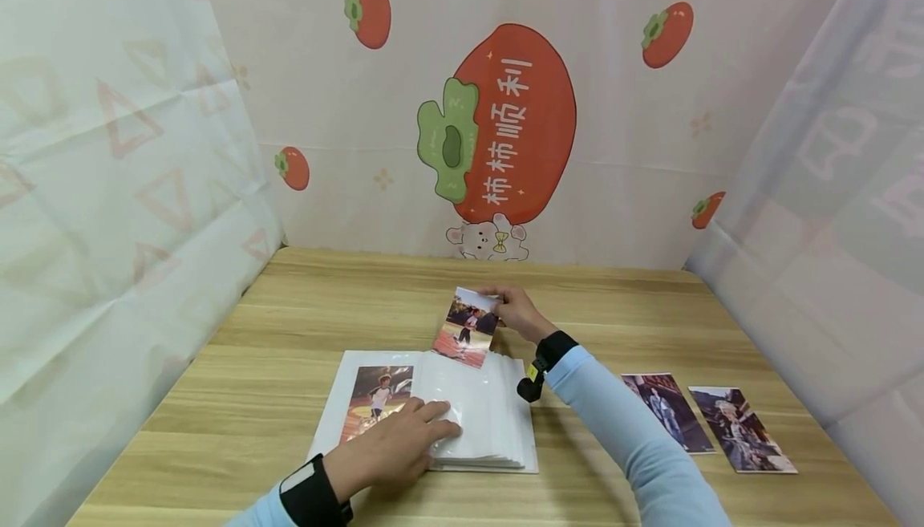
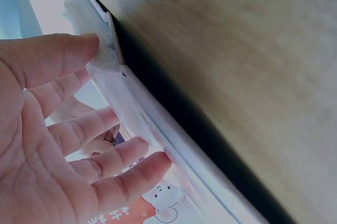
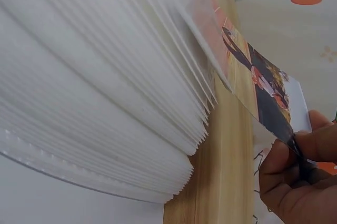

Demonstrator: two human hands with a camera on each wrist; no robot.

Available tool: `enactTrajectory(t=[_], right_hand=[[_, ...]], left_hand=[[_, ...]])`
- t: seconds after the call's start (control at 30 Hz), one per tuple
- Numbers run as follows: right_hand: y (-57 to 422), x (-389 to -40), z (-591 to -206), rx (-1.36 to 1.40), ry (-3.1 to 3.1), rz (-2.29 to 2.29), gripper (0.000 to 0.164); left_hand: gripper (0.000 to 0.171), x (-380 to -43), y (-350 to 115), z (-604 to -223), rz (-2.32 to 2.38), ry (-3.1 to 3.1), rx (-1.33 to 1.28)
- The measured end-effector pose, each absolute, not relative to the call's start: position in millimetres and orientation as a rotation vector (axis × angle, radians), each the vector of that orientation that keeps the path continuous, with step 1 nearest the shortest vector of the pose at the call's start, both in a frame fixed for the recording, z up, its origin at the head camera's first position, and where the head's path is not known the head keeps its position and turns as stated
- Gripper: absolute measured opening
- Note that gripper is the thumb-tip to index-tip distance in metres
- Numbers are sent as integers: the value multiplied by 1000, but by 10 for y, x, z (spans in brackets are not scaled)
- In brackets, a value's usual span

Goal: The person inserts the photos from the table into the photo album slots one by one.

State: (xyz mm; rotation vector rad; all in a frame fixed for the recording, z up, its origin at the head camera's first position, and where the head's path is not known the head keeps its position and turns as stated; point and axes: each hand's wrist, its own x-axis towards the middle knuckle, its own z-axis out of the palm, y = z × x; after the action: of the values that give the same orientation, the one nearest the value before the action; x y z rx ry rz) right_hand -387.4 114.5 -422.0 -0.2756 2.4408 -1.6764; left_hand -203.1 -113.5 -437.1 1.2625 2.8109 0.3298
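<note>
A white photo album (image 1: 480, 431) lies spread on the wooden table, a thick stack of clear sleeve pages (image 3: 121, 71) on its right side. My right hand (image 1: 521, 312) pinches a photo print (image 1: 468, 325) by its upper right edge, beyond the album's far edge. In the right wrist view the photo's lower end overlaps the top of a sleeve page. My left hand (image 1: 397, 443) rests across the middle of the album, its spread fingers (image 2: 126, 153) touching the pages. Partly beneath it, a photo (image 1: 375, 395) fills the left page.
Two loose photos lie on the table to the right, one showing a standing figure (image 1: 667, 411) and another (image 1: 743, 431) beside it. Printed cloth hangs as a back wall (image 1: 613, 150) and along both sides of the table (image 1: 238, 399).
</note>
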Motion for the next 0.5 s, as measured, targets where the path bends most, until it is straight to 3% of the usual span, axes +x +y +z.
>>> enactTrajectory(t=[0.5], right_hand=[[1121, -3797, -4257, -561, 2319, -1444, 40]], left_hand=[[44, -2021, -1153, -4351, 331, 2818, 1268]])
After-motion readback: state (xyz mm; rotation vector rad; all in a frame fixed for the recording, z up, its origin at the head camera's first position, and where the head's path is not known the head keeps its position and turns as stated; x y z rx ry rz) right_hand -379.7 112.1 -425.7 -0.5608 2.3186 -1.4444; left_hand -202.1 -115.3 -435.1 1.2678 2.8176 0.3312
